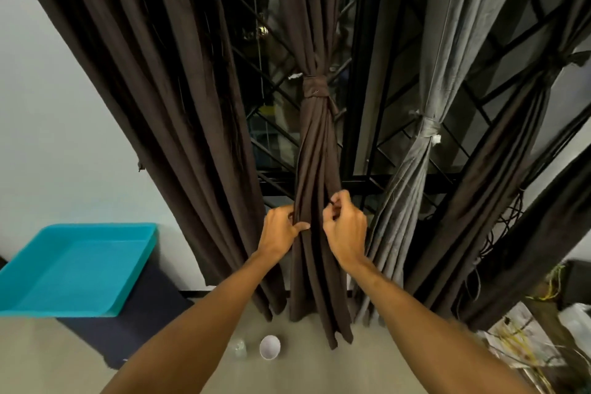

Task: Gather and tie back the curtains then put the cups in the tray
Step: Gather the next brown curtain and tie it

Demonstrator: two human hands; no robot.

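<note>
The left hand point(279, 230) and right hand point(347, 227) each have a closed grip on the tied brown curtain point(315, 144), below its knot point(315, 88). A white cup point(269, 347) stands on the floor point(319, 374) beneath, with the teal tray point(136, 269) off to the left.

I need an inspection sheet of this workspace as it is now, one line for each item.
Surface: beige floor.
Job's things: middle curtain tied; grey curtain tied; left curtain hangs loose; white cup and clear cup on the floor; tray empty.
Clutter: papers at the right.
Grippers: left hand and right hand grip the middle curtain below its tie.
Cables: yellow wires and black cables at the right.
Surroundings: window grille, white wall.
</note>
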